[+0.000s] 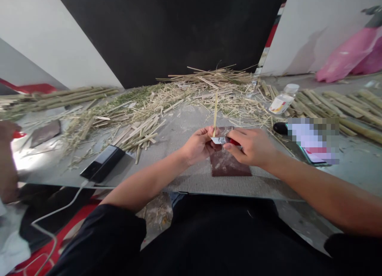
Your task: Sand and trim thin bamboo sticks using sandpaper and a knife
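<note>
Between the fingers of my left hand (200,145) is a thin, pale bamboo strip (215,110), pointing away from me and upward. My right hand (252,146) is closed round the red handle (234,142) of a small knife, whose metal blade (219,140) lies against the near end of the strip. Both hands are close together above a dark brown square piece (229,164) dusted with pale powder. Part of that piece is hidden by my hands.
Shavings (176,92) and a pile of cut strips (141,130) cover the back and left. A black power bank (103,163) with a white cable sits front left. At right are a bottle (283,99), a phone (313,144) and bamboo stalks (355,108). Another person's arm (7,164) shows far left.
</note>
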### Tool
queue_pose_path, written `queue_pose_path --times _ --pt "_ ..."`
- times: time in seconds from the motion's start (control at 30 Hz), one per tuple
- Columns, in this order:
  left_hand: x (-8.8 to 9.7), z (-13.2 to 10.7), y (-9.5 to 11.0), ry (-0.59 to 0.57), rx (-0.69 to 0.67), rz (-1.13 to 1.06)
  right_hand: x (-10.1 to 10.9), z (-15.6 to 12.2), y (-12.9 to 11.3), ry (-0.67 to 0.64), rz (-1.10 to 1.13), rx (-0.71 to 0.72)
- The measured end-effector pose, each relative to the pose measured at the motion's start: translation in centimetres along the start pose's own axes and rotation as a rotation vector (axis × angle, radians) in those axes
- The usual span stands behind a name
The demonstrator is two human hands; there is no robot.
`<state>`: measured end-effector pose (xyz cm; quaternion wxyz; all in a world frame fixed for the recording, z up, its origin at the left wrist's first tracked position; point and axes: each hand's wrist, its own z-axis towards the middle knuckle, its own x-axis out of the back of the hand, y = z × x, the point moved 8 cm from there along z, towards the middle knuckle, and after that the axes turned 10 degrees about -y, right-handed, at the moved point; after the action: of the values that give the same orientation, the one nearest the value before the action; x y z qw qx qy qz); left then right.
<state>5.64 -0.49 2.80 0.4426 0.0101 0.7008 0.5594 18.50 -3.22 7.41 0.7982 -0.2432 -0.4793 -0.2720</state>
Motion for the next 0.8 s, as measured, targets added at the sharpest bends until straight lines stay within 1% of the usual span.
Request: queue_pose_path --times 0.23,0.4,0.57,0.67,0.8 --pt "0.25 0.07 -0.15 0.026 -0.01 -0.015 -0.21 0.02 0.16 -0.007 -0.012 -0.045" --pt "0.18 0.2 -0.43 -0.011 -0.003 -0.026 -0.18 -0.01 0.13 -0.011 0.003 -0.042" --pt "0.23 0.2 -0.51 -0.004 -0.008 -0.011 -0.07 0.0 0.09 -0.01 0.023 -0.044" --pt "0.12 0.25 -0.47 -0.018 -0.024 -0.016 -0.08 0.03 0.09 -0.015 0.028 -0.047" --pt "0.35 0.32 -0.54 0.012 -0.025 0.009 -0.13 0.01 0.07 -0.009 0.006 -0.043"
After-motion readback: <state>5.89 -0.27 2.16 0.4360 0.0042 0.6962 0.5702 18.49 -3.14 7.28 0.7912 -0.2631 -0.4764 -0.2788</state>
